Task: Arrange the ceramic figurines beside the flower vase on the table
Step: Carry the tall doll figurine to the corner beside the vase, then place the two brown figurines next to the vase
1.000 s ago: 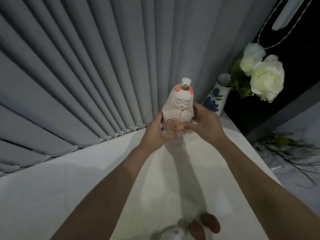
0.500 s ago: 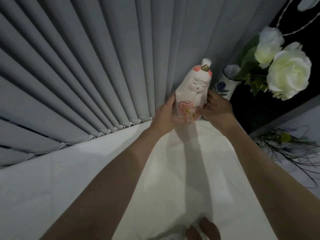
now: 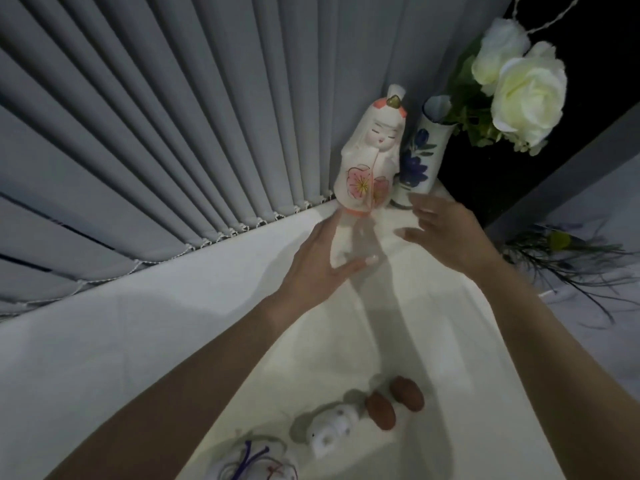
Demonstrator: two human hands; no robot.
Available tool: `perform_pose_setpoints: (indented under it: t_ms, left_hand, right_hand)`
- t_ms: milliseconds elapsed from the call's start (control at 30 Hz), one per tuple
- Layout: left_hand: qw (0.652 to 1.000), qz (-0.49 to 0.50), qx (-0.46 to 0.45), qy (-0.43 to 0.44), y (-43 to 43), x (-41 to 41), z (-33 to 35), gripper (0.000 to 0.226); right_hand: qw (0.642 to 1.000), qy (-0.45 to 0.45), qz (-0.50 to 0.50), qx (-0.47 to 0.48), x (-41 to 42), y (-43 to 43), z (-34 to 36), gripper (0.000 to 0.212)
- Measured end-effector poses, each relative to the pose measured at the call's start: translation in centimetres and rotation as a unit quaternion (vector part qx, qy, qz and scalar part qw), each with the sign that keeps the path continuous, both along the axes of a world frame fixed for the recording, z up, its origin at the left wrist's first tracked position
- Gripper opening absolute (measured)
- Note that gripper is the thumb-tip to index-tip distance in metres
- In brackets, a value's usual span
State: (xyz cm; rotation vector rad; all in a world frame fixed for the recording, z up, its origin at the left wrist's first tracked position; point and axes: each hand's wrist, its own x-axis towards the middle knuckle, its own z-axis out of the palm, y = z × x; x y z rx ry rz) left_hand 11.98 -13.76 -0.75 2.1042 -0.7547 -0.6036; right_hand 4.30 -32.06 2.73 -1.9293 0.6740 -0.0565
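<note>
Table (image 3: 145,341): white pink-flowered figurine (image 3: 367,161) upright beside vase (image 3: 420,157)

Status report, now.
Both hands, left and right, open, empty. White ceramic doll figurine upright beside blue-flowered vase. Nothing in the way.

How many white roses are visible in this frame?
2. Both sit in the flower vase at top right: a large front rose and a smaller rose behind it. Others may be hidden.
</note>
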Motion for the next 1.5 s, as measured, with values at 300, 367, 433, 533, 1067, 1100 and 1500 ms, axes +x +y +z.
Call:
perform_pose_setpoints:
  t_ms: [300,367,433,533,1067,1100,1500]
  left_hand:
    - [0.957,-0.271,0.096,0.050,6.7,-6.5,-3.0,0.043]
    - [0.944,-0.306,0.112,0.045,6.2,-7.3,-3.0,0.038]
    - [0.933,-0.333,0.126,0.047,5.6,-7.8,-3.0,0.035]
    - [0.916,-0.371,0.148,0.038,4.5,-8.3,-2.9,0.035]
    - [0.986,-0.082,-0.012,0.143,2.7,-6.6,-3.0,0.027]
    - [0.987,-0.044,-0.027,0.154,2.0,-5.8,-2.9,0.030]
    - [0.997,-0.028,-0.069,0.000,-11.5,-0.6,-1.3,0.042]
  right_hand:
    - [0.966,0.098,0.241,-0.013,-13.3,1.6,-4.8,0.061]
    - [0.961,0.100,0.258,-0.007,-14.6,2.5,-5.6,0.065]
    - [0.960,0.076,0.270,-0.004,-15.1,3.5,-6.1,0.066]
    - [0.957,0.028,0.288,-0.004,-15.2,4.8,-6.7,0.059]
    - [0.989,-0.046,0.139,-0.027,-13.6,2.8,-8.2,0.017]
    - [0.991,-0.051,0.118,-0.024,-12.9,2.0,-8.2,0.020]
    - [0.991,-0.091,-0.091,-0.041,-3.5,-7.0,-6.1,0.023]
